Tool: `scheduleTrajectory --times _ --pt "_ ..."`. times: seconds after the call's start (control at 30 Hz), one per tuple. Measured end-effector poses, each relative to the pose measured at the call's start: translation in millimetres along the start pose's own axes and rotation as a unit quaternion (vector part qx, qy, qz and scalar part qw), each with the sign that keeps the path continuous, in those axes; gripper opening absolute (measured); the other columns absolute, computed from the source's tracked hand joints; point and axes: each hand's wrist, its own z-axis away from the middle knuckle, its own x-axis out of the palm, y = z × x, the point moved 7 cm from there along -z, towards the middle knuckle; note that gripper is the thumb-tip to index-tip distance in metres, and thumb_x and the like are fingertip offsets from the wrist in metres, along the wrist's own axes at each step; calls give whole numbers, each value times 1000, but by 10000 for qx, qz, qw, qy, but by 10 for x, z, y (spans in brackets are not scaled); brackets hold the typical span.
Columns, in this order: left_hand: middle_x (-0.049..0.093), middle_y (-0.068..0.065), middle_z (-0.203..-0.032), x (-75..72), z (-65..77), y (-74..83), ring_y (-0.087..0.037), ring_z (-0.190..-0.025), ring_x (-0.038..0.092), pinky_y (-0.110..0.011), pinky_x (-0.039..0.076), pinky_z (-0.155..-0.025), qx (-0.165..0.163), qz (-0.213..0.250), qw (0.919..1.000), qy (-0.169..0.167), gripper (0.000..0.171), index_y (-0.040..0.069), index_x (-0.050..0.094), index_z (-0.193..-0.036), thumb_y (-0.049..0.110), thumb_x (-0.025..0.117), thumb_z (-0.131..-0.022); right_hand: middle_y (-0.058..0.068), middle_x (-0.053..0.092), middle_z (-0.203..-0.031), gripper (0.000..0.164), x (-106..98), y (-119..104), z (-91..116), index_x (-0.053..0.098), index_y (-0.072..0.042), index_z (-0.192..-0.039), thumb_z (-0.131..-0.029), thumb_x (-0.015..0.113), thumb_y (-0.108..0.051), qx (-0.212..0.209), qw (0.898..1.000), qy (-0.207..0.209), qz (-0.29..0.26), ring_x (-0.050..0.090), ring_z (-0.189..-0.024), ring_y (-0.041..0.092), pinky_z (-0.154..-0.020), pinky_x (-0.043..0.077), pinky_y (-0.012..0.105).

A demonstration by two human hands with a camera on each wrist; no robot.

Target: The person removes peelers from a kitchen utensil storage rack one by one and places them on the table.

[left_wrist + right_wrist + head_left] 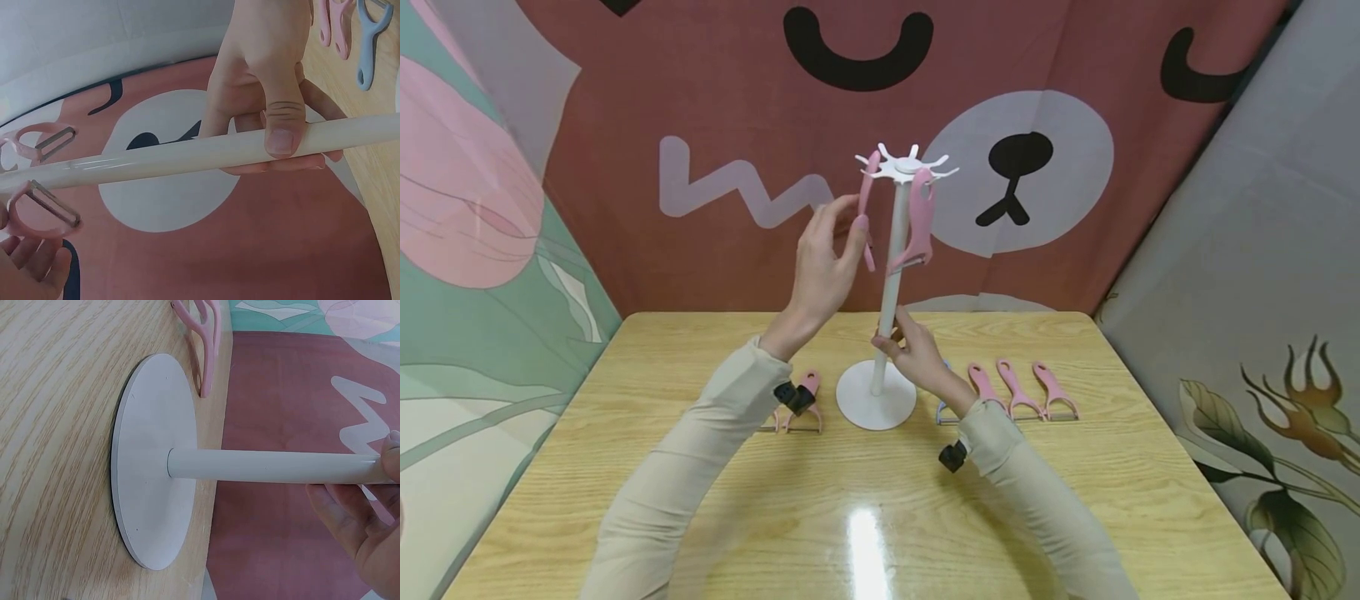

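A white stand rises from the table, its pole [891, 283] fixed in a round base [153, 519] and its top a ring of hooks [907, 167]. My left hand [823, 267] pinches a pink peeler [868, 185] between thumb and fingers, the peeler's handle end up at a hook on the left side. Another pink peeler [921, 212] hangs blade-down from a front hook. Lower down, my right hand [917, 354] grips the pole with thumb and fingers on opposite sides. Both peelers' metal blades show in the left wrist view.
Right of the base lie several pink peelers, the outermost peeler [1051, 385] nearest the table's right edge. A blue peeler [369, 47] lies beside them, partly behind my right hand in the head view. Left of the base, a pink peeler [811, 382] lies beside another, mostly behind my left sleeve.
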Motion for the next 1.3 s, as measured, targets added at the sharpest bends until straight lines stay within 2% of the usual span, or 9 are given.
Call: scheduleTrajectory --times 0.17,0.33,0.57,0.7,0.83,0.93,1.07,1.2,1.3 --pt "69 -14 -101 -28 2 6 -23 -85 67 -34 54 -77 134 50 9998 131 28 -3 57 -127 11 54 -103 8 67 -93 21 6 10 2 52 -3 -110 -96 66 -10 -30 10000 34 -9 67 -78 23 -64 55 34" --pt "69 -15 -102 -37 -4 16 -24 -89 67 -35 54 -80 252 123 9995 137 25 -4 57 -122 9 57 -101 8 67 -93 21 5 2 -1 52 -2 -110 -95 66 -8 -70 9999 72 -42 67 -77 23 -65 55 35" --pt "66 -27 -95 21 -14 88 -39 -89 66 -48 53 -83 278 591 9979 -16 22 -13 50 -120 -4 53 -100 9 67 -93 20 7 -7 0 52 -4 -109 -95 66 -8 -59 9999 87 -12 67 -77 23 -64 54 34" --pt "63 -31 -97 1 -16 263 -43 -91 64 -50 52 -84 141 547 9984 -15 20 -17 48 -115 -9 53 -98 9 67 -93 21 5 -8 2 52 0 -110 -95 66 -8 -83 9999 81 7 67 -77 23 -63 54 34" --pt "60 -28 -104 -36 -13 381 -38 -99 63 -43 52 -90 -187 439 9989 -6 21 -16 49 -114 -7 56 -96 9 67 -93 23 4 -6 4 52 3 -111 -95 65 -8 -101 9999 52 19 67 -78 24 -65 55 35" --pt "60 -29 -109 -36 -15 345 -38 -102 64 -42 52 -91 -282 410 9988 -4 26 -16 49 -117 -6 59 -96 9 67 -94 23 6 -8 3 52 1 -111 -96 65 -8 -90 10000 22 18 67 -80 24 -66 56 34" --pt "63 -29 -111 -13 -15 191 -38 -101 66 -44 53 -88 -132 407 9991 31 32 -14 50 -123 -5 61 -95 9 66 -94 22 7 -6 2 52 0 -111 -96 65 -9 -58 10000 8 6 67 -80 24 -66 56 34" --pt "65 -26 -113 -3 -11 69 -33 -101 67 -40 54 -88 -92 455 9989 64 33 -9 51 -126 0 62 -96 9 66 -93 23 7 4 2 52 2 -111 -96 65 -9 -30 10000 39 10 67 -78 23 -65 55 34" --pt "65 -24 -113 -16 -8 43 -29 -100 66 -36 53 -88 -115 444 9989 111 31 -6 53 -126 5 61 -98 9 67 -93 23 11 10 4 52 1 -111 -96 65 -9 -40 10000 62 8 66 -77 23 -64 55 36"
